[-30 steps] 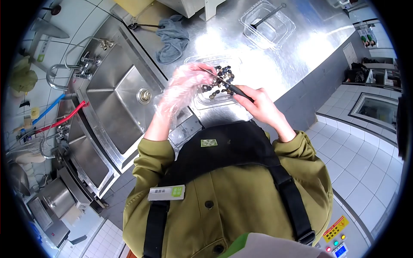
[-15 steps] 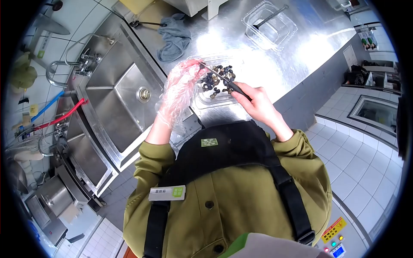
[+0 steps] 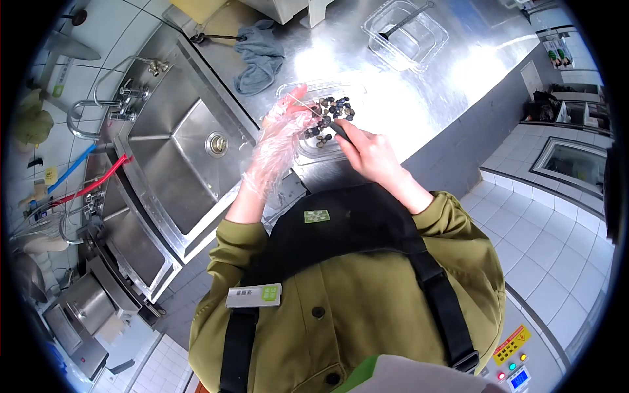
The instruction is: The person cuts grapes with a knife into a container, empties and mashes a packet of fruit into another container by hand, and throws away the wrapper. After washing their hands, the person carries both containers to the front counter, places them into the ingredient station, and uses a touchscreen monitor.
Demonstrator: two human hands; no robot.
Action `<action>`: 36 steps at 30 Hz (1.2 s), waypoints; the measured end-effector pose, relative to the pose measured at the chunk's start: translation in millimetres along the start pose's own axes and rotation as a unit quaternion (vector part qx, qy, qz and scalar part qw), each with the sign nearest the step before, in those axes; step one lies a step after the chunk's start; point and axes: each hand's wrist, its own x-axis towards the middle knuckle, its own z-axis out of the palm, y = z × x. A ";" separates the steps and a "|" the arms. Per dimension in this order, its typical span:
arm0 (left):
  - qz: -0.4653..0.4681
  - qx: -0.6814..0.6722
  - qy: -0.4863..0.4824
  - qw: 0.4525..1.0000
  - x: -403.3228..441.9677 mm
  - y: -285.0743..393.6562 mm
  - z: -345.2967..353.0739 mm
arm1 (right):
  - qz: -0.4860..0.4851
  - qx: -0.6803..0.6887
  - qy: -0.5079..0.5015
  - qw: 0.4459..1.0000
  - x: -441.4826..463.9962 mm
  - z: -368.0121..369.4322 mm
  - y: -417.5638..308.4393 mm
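Beneath the gloved left hand point(image 3: 283, 131), whose hold is unclear, a tub point(image 3: 325, 152) holds dark pieces point(image 3: 339, 107); the right hand point(image 3: 376, 156) grips a knife point(image 3: 339, 130).

The left hand point(image 3: 288, 124) hides one side of the clear tub point(image 3: 318, 156). The dark bits point(image 3: 341, 107) are too small to name. The right hand point(image 3: 376, 157) covers part of the black handle point(image 3: 340, 131) — and the top edge cuts off a yellow thing point(image 3: 200, 8).

Right hand point(image 3: 375, 157), gripping black-handled knife point(image 3: 341, 132); left hand point(image 3: 289, 124), plastic-gloved, at its blade point(image 3: 303, 104); small dark round pieces point(image 3: 342, 108), in clear tray point(image 3: 327, 154). Far right: clear tub point(image 3: 429, 54), utensil point(image 3: 406, 21) inside. Left: steel sink point(image 3: 173, 164).
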 end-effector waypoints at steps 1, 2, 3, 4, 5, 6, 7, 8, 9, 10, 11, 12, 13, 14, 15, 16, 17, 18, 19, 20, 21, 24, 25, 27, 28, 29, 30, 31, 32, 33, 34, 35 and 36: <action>-0.004 0.011 0.002 1.000 0.2 -0.2 -0.7 | 0.005 0.011 0.009 1.000 -1.1 4.8 1.0; -0.008 0.022 0.005 1.000 -0.2 -0.8 -1.1 | 0.000 0.030 0.018 0.999 -2.3 7.8 2.3; -0.013 0.033 0.007 0.999 -0.8 -0.8 -0.7 | 0.018 0.047 0.000 0.999 -4.3 9.8 4.5; -0.035 0.040 -0.015 0.998 -1.9 0.4 1.0 | 0.035 0.065 -0.017 0.997 -6.6 11.3 7.0; -0.058 0.046 -0.037 0.997 -3.4 2.7 4.4 | 0.053 0.082 -0.035 0.995 -9.0 12.3 9.7; -0.080 0.053 -0.060 0.994 -3.2 3.8 6.8 | 0.066 0.109 -0.053 0.990 -11.2 13.6 12.7; -0.088 0.068 -0.059 0.992 -1.8 1.8 3.6 | 0.080 0.136 -0.071 0.985 -13.9 14.9 14.9; -0.097 0.083 -0.059 0.990 0.8 -1.7 -3.5 | 0.094 0.162 -0.089 0.978 -15.6 14.8 16.4; -0.105 0.099 -0.058 0.988 3.5 -3.7 -8.8 | 0.110 0.168 -0.074 0.977 -15.4 11.2 15.8; -0.098 0.023 -0.050 0.994 6.6 -4.8 -12.6 | 0.126 0.174 -0.058 0.975 -14.4 5.4 14.0; -0.102 0.115 -0.057 0.986 9.1 -6.1 -14.3 | 0.142 0.179 -0.042 0.973 -14.4 1.0 14.4; -0.104 0.206 -0.063 0.971 11.1 -2.0 -7.8 | 0.173 0.202 -0.040 0.963 -14.3 -1.5 18.8; -0.106 0.295 -0.069 0.947 12.6 0.8 -1.3 | 0.183 0.207 -0.040 0.960 -12.6 -10.2 18.7; -0.076 0.565 -0.114 0.814 18.9 -1.2 6.7 | 0.193 0.227 -0.020 0.954 -13.1 -12.2 21.2; -0.009 0.611 -0.148 0.778 25.6 -23.8 -13.3 | 0.201 0.247 0.000 0.948 -12.6 -13.3 23.0; 0.133 0.654 -0.170 0.726 36.8 -49.6 -30.5 | 0.196 0.254 0.010 0.947 -9.5 -17.6 20.8; 0.272 0.681 -0.188 0.654 48.2 -67.0 -35.1 | 0.192 0.258 0.018 0.947 -8.3 -17.9 20.9; 0.143 0.716 -0.178 0.660 55.4 -66.7 -17.9 | 0.188 0.262 0.027 0.946 -7.5 -18.1 20.6; 0.013 0.739 -0.164 0.653 62.4 -60.6 9.0 | 0.184 0.265 0.036 0.946 -6.9 -18.9 20.5; -0.117 0.748 -0.148 0.636 68.5 -57.4 24.8 | 0.181 0.265 0.039 0.946 -5.4 -20.8 19.0; -0.070 0.765 -0.185 0.613 74.0 -65.7 21.7 | 0.179 0.263 0.042 0.947 -4.7 -22.8 17.4; 0.087 0.771 -0.286 0.563 79.1 -87.8 6.9 | 0.183 0.259 0.055 0.947 -3.5 -28.5 14.8; 0.088 0.758 -0.292 0.576 78.5 -93.0 -0.2 | 0.190 0.258 0.057 0.946 -4.2 -30.1 14.5; 0.093 0.736 -0.298 0.601 79.0 -97.4 -11.3 | 0.194 0.255 0.066 0.945 -4.7 -31.4 15.6; 0.047 0.756 -0.215 0.617 81.9 -97.3 -7.8 | 0.195 0.252 0.072 0.945 -6.3 -31.6 17.6; 0.015 0.739 -0.199 0.643 81.5 -94.2 -9.1 | 0.198 0.249 0.079 0.945 -8.4 -31.5 19.9; -0.019 0.721 -0.184 0.668 76.5 -86.7 -8.7 | 0.196 0.251 0.086 0.944 -10.3 -30.0 22.6; -0.053 0.701 -0.171 0.690 73.9 -81.2 -10.5 | 0.202 0.251 0.088 0.943 -11.5 -27.8 25.3; 0.083 0.793 -0.242 0.554 79.2 -99.3 -32.8 | 0.208 0.250 0.084 0.942 -13.4 -26.3 27.7; 0.079 0.801 -0.249 0.539 75.4 -97.0 -28.2 | 0.209 0.249 0.078 0.942 -14.1 -25.1 29.3; 0.077 0.810 -0.255 0.522 71.4 -88.4 -16.6 | 0.200 0.246 0.076 0.946 -13.1 -23.8 29.9; 0.074 0.818 -0.260 0.507 66.0 -79.5 -4.6 | 0.191 0.242 0.072 0.949 -13.7 -23.2 29.6; 0.042 0.807 -0.188 0.559 60.4 -71.1 6.8 | 0.183 0.238 0.070 0.951 -15.5 -24.2 29.4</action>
